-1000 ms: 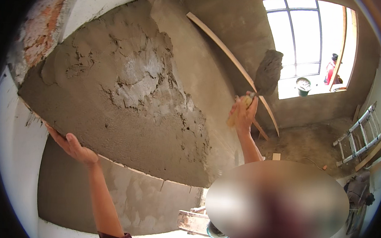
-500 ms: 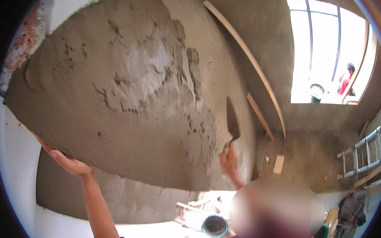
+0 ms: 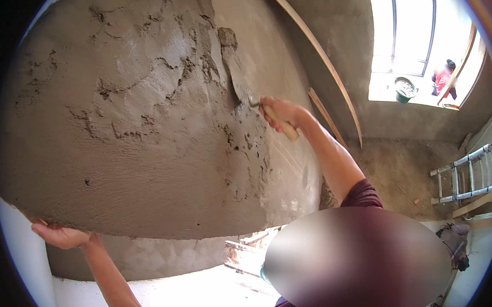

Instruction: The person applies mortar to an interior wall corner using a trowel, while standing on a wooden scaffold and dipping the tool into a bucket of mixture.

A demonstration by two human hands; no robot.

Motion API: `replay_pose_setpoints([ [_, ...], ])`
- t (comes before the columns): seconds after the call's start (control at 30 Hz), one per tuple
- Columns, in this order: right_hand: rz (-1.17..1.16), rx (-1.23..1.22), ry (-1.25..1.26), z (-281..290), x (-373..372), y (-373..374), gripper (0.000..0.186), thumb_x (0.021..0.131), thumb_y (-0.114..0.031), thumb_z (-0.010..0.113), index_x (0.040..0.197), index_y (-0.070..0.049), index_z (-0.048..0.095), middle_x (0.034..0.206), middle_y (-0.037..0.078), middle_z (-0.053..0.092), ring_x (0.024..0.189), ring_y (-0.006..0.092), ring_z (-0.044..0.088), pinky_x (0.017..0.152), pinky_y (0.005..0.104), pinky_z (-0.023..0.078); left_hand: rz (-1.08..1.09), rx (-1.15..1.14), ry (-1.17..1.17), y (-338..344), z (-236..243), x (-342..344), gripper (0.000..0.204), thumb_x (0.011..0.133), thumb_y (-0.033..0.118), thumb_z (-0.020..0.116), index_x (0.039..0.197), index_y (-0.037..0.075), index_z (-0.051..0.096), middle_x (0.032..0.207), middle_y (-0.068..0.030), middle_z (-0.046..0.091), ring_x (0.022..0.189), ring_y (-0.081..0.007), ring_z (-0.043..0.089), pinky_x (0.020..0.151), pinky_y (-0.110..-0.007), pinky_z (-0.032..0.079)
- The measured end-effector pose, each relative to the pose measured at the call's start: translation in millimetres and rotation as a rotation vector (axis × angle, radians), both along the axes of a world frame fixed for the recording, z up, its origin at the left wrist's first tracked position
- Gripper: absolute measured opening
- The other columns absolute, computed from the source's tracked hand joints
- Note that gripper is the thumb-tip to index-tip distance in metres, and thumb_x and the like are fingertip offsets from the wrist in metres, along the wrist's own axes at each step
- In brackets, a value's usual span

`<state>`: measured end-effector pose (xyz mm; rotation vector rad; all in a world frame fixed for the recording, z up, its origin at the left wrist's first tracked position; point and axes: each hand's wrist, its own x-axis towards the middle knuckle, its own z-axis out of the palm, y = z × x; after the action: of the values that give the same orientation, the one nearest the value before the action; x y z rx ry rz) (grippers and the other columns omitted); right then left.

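Wet grey mortar [image 3: 146,176] covers a broad wall surface, smooth low down and rough and lumpy toward the top and right. My right hand [image 3: 281,112] is closed around the wooden handle of a trowel [image 3: 290,131], whose metal blade lies against the ragged right border of the fresh mortar. At the lower left edge of the plastered surface, my left hand [image 3: 64,236] rests with its fingers stretched along the edge, partly hidden behind it. I see no tool in that hand.
A long wooden strip [image 3: 322,52] and a shorter one [image 3: 327,117] lean at the right. Beyond are a ladder [image 3: 464,175], a window opening with a bucket [image 3: 404,90] on its sill, and a person [image 3: 442,81] outside. A large blurred patch covers the lower right.
The trowel has moved left and up from the smoother strip of wall onto the rough mortar border. My left hand has shifted down and left in view as the camera's view turned.
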<state>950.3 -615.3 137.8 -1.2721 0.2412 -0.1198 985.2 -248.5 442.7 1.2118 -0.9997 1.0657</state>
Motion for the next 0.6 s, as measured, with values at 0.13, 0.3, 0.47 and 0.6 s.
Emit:
replay_pose_setpoints([
  [0.13,-0.095,-0.131,0.041,-36,-19,57,0.033,0.099,-0.034,0.031,0.092,-0.006,0.047,0.061,0.005,0.048,0.045,0.0133,0.047,0.037,0.0282,0.042,-0.015,0.003,0.037,7,-3,7,0.065,0.097,0.043,0.019,0.138,-0.005,0.030,0.142,-0.0185,0.033,0.134,-0.0256,0.030,0.111,-0.040,0.024],
  [0.3,-0.119,0.145,0.026,-61,-48,115,0.038,0.100,-0.034,0.030,0.083,-0.005,0.048,0.059,0.006,0.050,0.044,0.0164,0.050,0.036,0.0308,0.043,0.076,0.095,-0.079,10,6,6,0.065,0.096,0.043,0.021,0.141,-0.005,0.024,0.146,-0.0173,0.026,0.137,-0.0252,0.024,0.112,-0.041,0.019],
  [0.47,-0.178,0.534,-0.208,-16,7,-11,0.038,0.098,-0.032,0.029,0.076,-0.009,0.050,0.056,0.003,0.049,0.043,0.0143,0.047,0.037,0.0298,0.043,0.045,0.037,-0.007,-1,0,8,0.063,0.097,0.043,0.021,0.143,0.000,0.023,0.149,-0.0154,0.023,0.137,-0.0257,0.024,0.113,-0.042,0.019],
  [0.6,0.018,0.622,-0.184,68,72,-68,0.039,0.098,-0.037,0.029,0.075,-0.010,0.047,0.055,-0.001,0.045,0.042,0.0114,0.042,0.036,0.0251,0.040,0.138,0.072,0.000,18,4,12,0.065,0.096,0.045,0.021,0.144,0.001,0.022,0.149,-0.0157,0.021,0.138,-0.0256,0.023,0.113,-0.042,0.019],
])
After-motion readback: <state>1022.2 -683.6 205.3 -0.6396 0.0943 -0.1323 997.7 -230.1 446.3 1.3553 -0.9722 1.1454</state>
